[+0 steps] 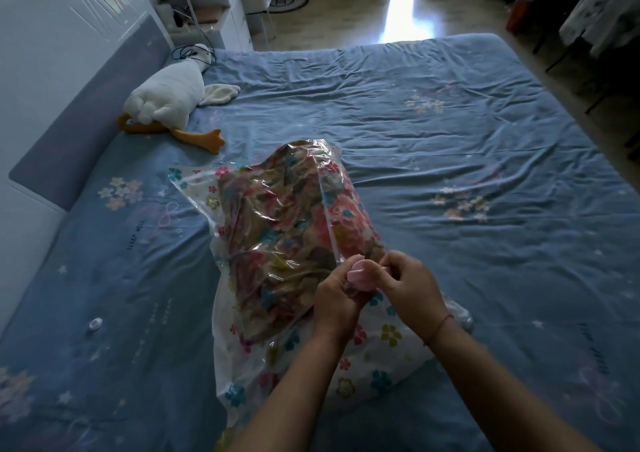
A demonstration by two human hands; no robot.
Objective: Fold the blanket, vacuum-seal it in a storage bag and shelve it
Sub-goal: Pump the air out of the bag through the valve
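I see the bag (277,230) lying on the bed (450,140) before me, with the blanket (287,251) inside it. A toy goose (169,95) lies behind it to the left, against the headboard (86,112). A small cap (94,323) sits on the bed left of the bag.

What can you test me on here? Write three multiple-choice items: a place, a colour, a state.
1. Where does the plush goose lie?
A. On the floor. B. On the bed by the headboard. C. On a chair.
2. What colour is the clip on the bag?
A. Pink. B. Green. C. Black.
3. What state is the blanket in?
A. Spread flat. B. On a shelf. C. Bundled inside the clear bag.

Key:
1 B: it lies on the bed beside the headboard.
2 A: the left hand holds a pink clip while the right hand pinches the bag's edge.
3 C: its floral cloth shows through the plastic.
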